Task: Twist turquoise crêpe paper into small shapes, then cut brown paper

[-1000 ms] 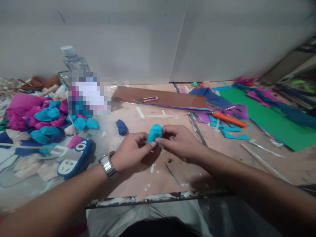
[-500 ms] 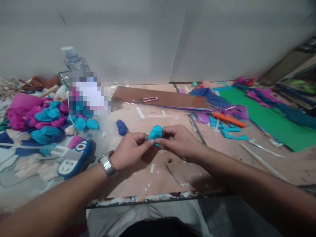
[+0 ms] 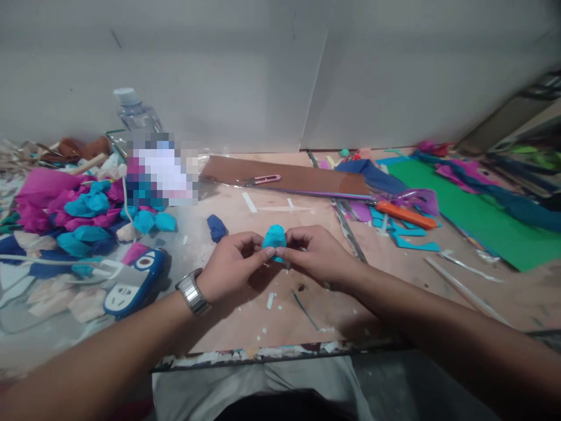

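Observation:
A small turquoise paper piece (image 3: 274, 236) is pinched between both hands above the middle of the table. My left hand (image 3: 236, 260), with a metal watch on its wrist, grips its left side by thumb and fingers. From the right, my right hand (image 3: 316, 252) holds the other side, the two thumbs nearly touching at its lower edge. A dark blue crumpled paper piece (image 3: 216, 228) lies on the table just beyond my left hand.
Pink, turquoise and blue paper pieces (image 3: 87, 202) heap at left beside a blue-white power strip (image 3: 134, 283) and a bottle (image 3: 139, 114). Brown sheets (image 3: 307, 176) carry pink snips (image 3: 265, 178). An orange cutter (image 3: 405, 215), turquoise scraps and green sheet (image 3: 482, 216) lie right.
The turquoise piece has turned slightly and looks more upright between the fingers. Both hands have shifted very little, and the camera view has moved slightly.

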### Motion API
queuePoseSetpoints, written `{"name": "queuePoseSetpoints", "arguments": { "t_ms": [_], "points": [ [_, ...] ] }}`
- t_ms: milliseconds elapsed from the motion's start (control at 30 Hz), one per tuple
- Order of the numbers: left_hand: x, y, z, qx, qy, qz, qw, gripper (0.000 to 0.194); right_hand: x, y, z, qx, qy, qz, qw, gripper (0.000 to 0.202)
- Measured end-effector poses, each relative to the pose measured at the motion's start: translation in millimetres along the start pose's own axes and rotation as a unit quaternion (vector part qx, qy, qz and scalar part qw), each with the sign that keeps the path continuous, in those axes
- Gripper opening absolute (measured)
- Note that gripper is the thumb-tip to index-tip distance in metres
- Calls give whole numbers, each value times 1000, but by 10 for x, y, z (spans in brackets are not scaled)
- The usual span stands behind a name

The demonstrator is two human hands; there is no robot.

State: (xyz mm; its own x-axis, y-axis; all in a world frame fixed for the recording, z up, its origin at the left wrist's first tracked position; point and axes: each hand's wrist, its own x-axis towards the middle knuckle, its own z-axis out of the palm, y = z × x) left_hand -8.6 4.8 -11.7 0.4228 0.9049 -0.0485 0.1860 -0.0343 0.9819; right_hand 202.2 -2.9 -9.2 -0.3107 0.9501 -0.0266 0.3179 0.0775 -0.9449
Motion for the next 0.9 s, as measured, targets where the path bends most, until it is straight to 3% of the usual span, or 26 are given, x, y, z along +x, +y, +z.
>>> {"name": "queuePoseSetpoints", "arguments": {
  "t_ms": [200, 433, 533, 700, 900],
  "points": [
    [74, -28, -78, -65, 41, 12, 997, 30, 113, -87, 71, 117, -24, 32, 992, 35],
    [122, -54, -133, -116, 107, 1, 987, 39, 400, -97, 150, 161, -42, 8, 986, 38],
    [147, -86, -136, -149, 102, -36, 983, 41, 481, -21, 204, 194, -57, 7, 979, 37],
    [176, -97, -135, -175, 126, -45, 975, 45, 556, 95, 221, 212, -67, 11, 975, 39],
    [164, -74, -142, -134, 108, -54, 984, 43, 534, 125, 160, 174, -55, 4, 983, 31]
  ]
}}
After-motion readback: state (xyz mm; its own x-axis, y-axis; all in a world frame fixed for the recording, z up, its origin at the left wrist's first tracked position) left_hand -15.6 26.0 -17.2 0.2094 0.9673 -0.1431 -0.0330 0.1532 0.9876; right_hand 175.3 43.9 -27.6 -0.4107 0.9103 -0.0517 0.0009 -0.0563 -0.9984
